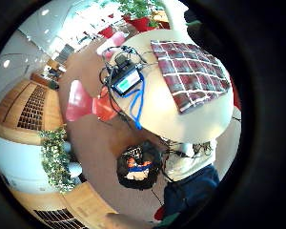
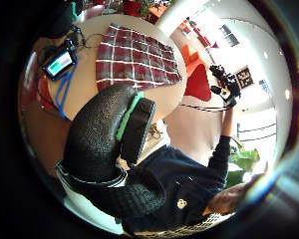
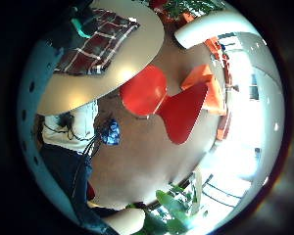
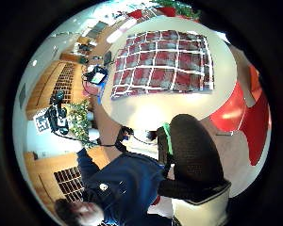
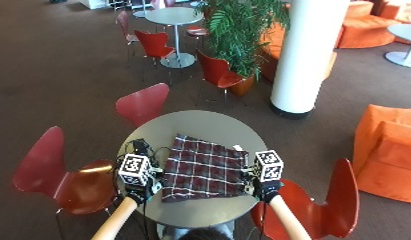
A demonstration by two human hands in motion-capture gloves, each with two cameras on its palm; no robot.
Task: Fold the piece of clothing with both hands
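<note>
Outside view, plaid cloth (image 5: 204,169), round table (image 5: 192,125)

Red chairs (image 5: 144,102) stand around the round grey table (image 5: 192,122). A white pillar (image 5: 305,52) rises beside a leafy plant (image 5: 241,30). An orange sofa (image 5: 388,150) sits nearby.

Matt plaid cloth garment (image 5: 204,168) on a smooth, slightly glossy table (image 5: 192,123).

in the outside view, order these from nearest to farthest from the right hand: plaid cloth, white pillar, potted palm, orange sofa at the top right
1. plaid cloth, right beside the right hand, on the round table.
2. white pillar, beyond the table's far side, on the right.
3. potted palm, just left of the pillar; close to it in rank.
4. orange sofa, far top right corner.
</note>
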